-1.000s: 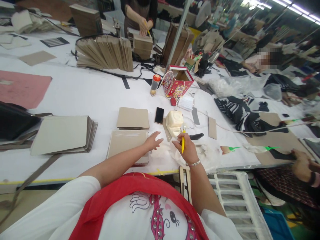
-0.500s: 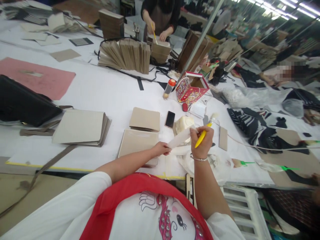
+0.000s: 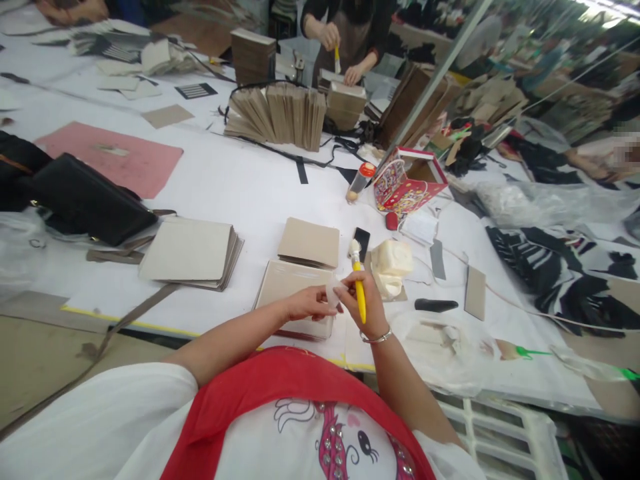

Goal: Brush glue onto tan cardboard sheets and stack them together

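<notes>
My right hand (image 3: 369, 308) is closed around a brush (image 3: 361, 297) with a yellow handle, its pale bristles pointing away from me. The thumb and fingertips of that hand also pinch a translucent white strip (image 3: 331, 293). My left hand (image 3: 311, 305) grips the strip's other side, its fingers partly hidden. Both hands are close together over the right edge of a near stack of beige panels (image 3: 280, 277). Just beyond lies a smaller stack of beige panels (image 3: 310, 241). A crusted cream-coloured container (image 3: 393, 257) stands right of the brush, near a black phone (image 3: 364, 237).
To the left are a stack of pale panels (image 3: 187, 250) and a black bag (image 3: 93, 200). Ahead stand a clear jar with a red lid (image 3: 361, 181) and a red patterned paper bag (image 3: 410, 183). A co-worker's hands (image 3: 354, 75) work with another brush at the far side.
My right hand has moved left and closer to my left hand, and the strip between them looks shorter and bent. The brush has turned from slanting rightward to nearly upright in the picture.
</notes>
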`<state>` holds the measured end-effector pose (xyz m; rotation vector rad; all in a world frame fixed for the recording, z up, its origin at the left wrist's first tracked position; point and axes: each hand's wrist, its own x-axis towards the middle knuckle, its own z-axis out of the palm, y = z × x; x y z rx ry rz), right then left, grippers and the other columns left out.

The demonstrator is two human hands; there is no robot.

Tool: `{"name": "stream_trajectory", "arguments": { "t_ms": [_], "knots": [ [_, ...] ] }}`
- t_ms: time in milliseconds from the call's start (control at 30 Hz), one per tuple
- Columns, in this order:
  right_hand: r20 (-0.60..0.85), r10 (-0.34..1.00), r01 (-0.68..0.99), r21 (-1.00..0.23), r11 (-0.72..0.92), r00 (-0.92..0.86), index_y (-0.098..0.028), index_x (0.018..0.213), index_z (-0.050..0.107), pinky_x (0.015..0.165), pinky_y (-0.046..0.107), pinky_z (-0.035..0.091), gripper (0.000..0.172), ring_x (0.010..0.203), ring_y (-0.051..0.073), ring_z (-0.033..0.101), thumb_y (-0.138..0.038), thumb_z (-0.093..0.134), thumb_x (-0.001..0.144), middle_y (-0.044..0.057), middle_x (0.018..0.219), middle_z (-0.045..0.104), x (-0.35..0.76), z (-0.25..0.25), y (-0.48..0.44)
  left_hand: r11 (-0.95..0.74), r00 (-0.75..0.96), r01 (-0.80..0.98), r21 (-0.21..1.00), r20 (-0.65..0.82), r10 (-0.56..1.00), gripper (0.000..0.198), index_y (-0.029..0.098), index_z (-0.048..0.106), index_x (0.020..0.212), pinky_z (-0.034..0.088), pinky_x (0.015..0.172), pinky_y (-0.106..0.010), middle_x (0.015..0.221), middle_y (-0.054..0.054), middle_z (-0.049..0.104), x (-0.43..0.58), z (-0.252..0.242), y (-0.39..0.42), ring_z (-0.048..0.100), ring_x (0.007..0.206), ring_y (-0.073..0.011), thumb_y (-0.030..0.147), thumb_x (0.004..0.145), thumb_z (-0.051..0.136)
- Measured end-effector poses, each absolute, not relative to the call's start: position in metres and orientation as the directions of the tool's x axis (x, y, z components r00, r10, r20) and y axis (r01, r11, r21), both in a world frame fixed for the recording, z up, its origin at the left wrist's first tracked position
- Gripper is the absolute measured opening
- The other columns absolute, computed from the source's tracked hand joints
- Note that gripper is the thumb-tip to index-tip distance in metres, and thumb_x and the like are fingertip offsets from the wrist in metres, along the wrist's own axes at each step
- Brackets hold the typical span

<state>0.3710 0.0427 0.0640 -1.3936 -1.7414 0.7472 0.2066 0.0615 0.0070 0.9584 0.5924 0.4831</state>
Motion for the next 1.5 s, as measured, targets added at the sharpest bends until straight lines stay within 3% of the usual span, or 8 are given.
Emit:
{"name": "stream_trajectory", "arguments": {
  "t_ms": [133,367,500,600,700,800,933,1500],
  "knots": [
    [0.262,0.965,0.479,-0.852,0.214,0.035,-0.022,0.090,0.041,0.057,0.023,0.045,0.028,0.059,0.008,0.049,-0.035,0.060,0.074,-0.003,0.075,0.051,0.364,0.052,0.058,0.542,0.677,-0.029,0.840,-0.383,0.629,0.035,0.010,0.058,0.068,0.022,0.040,-0.018,0.049,0.006,0.045,0.181,-0.007,0.053,0.034,0.040,-0.0022,0.042,0.060,0.071],
    [0.249,0.934,0.497,-0.863,0.094,0.255,-0.021,0.093,0.040,0.057,0.023,0.046,0.034,0.056,0.007,0.047,-0.038,0.061,0.073,-0.004,0.077,0.048,0.367,-0.013,0.066,0.653,0.393,-0.070,0.754,-0.581,0.713,0.039,0.014,0.053,0.072,0.008,0.036,-0.017,0.048,0.009,0.037,0.112,-0.037,0.061,0.026,0.037,-0.0010,0.043,0.057,0.073],
    [0.207,0.939,0.516,-0.856,0.039,0.274,-0.021,0.095,0.039,0.059,0.024,0.047,0.034,0.059,0.009,0.053,-0.040,0.058,0.074,-0.002,0.079,0.050,0.357,-0.044,0.067,0.633,0.221,-0.053,0.773,-0.609,0.762,0.035,0.014,0.054,0.077,0.010,0.037,-0.016,0.051,0.009,0.037,0.097,-0.042,0.086,0.025,0.038,-0.0016,0.038,0.058,0.072],
    [0.208,0.949,0.622,-0.783,0.017,0.236,-0.021,0.094,0.040,0.059,0.025,0.046,0.029,0.063,0.012,0.056,-0.040,0.054,0.076,-0.001,0.077,0.053,0.353,-0.063,0.074,0.561,0.023,0.169,0.810,-0.572,0.820,0.024,0.014,0.055,0.068,0.021,0.040,-0.018,0.046,0.008,0.039,0.096,-0.049,0.104,0.032,0.040,-0.0045,0.036,0.064,0.065],
    [0.221,0.955,0.742,-0.670,0.003,0.196,-0.020,0.091,0.042,0.059,0.026,0.043,0.025,0.063,0.014,0.056,-0.039,0.049,0.078,0.000,0.075,0.054,0.353,-0.079,0.084,0.423,-0.121,0.503,0.754,-0.423,0.898,0.022,0.015,0.056,0.058,0.029,0.048,-0.022,0.044,0.005,0.044,0.097,-0.058,0.117,0.041,0.046,-0.0088,0.035,0.066,0.061],
    [0.194,0.965,0.804,-0.593,-0.027,0.175,-0.019,0.091,0.044,0.057,0.026,0.041,0.023,0.061,0.014,0.054,-0.038,0.045,0.079,0.001,0.075,0.056,0.354,-0.090,0.091,0.340,-0.151,0.654,0.675,-0.324,0.934,0.022,0.015,0.060,0.058,0.032,0.054,-0.023,0.052,0.002,0.054,0.097,-0.065,0.123,0.048,0.055,-0.0117,0.036,0.066,0.061],
    [0.153,0.975,0.832,-0.551,-0.054,0.164,-0.018,0.095,0.045,0.057,0.025,0.040,0.026,0.061,0.015,0.054,-0.037,0.043,0.079,0.003,0.078,0.058,0.354,-0.096,0.094,0.350,-0.178,0.656,0.669,-0.314,0.933,0.025,0.015,0.064,0.063,0.034,0.056,-0.023,0.061,-0.001,0.062,0.096,-0.072,0.126,0.052,0.058,-0.0128,0.039,0.066,0.060],
    [0.108,0.984,0.877,-0.473,-0.077,0.144,-0.018,0.098,0.047,0.058,0.025,0.039,0.023,0.065,0.016,0.056,-0.030,0.042,0.080,0.003,0.078,0.060,0.352,-0.096,0.098,0.411,-0.235,0.673,0.615,-0.349,0.907,0.032,0.016,0.060,0.056,0.030,0.051,-0.024,0.055,0.000,0.058,0.100,-0.078,0.130,0.049,0.054,-0.0127,0.048,0.064,0.060]
  ]
}}
